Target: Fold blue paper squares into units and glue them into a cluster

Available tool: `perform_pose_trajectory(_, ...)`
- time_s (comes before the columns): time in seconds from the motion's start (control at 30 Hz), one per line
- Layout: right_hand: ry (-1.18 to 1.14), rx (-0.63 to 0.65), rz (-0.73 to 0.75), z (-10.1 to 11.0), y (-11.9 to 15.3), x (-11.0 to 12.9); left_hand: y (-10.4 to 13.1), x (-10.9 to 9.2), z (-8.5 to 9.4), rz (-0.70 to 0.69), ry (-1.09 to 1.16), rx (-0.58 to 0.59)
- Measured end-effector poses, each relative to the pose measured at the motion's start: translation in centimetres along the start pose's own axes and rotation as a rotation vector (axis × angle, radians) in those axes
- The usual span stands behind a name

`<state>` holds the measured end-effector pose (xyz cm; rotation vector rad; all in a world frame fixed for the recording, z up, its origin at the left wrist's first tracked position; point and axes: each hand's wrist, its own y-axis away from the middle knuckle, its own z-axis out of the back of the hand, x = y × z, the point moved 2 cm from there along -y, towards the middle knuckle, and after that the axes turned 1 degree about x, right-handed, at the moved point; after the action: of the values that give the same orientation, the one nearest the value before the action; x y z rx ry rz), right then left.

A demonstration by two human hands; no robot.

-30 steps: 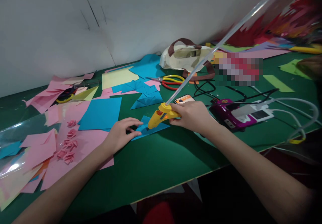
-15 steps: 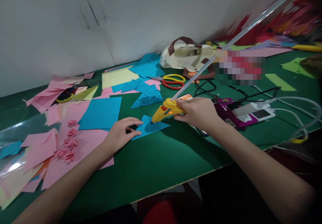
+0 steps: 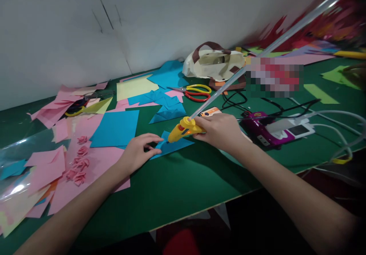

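My right hand (image 3: 219, 131) is closed around a yellow glue gun (image 3: 183, 129) with a long clear glue stick (image 3: 225, 85) rising from its back. The nozzle points down at a folded blue paper (image 3: 177, 144) on the table and hides part of it. Thumb and fingers of my left hand (image 3: 143, 150) hold this paper by its left side. Behind it lie more folded blue pieces (image 3: 168, 112), and a flat blue sheet (image 3: 116, 128) is to the left. Small pink paper roses (image 3: 81, 163) rest on pink paper farther left.
Scissors with red and yellow handles (image 3: 197, 93) lie near a cream bag (image 3: 213, 66). A purple power strip (image 3: 259, 129) with cables and a white plug-in charger (image 3: 299, 128) is on the right. A phone (image 3: 211, 112) lies partly under my right hand.
My right hand has moved the glue gun slightly left and down along the folded blue paper. My left hand stays in place on the paper.
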<state>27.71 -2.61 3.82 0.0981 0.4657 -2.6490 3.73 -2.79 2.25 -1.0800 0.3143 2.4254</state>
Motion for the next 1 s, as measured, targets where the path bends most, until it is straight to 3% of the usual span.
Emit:
perform_pose_trajectory(0.17, 0.056, 0.006, -0.03, -0.04, 0.28, -1.09, 0.12, -0.06, 0.08, 0.002, -0.02, -0.012)
perform_pose_trajectory(1.0, -0.005, -0.19, 0.173, 0.37, 0.68, -0.88, 0.08, 0.18, -0.03, -0.008, -0.024, -0.018)
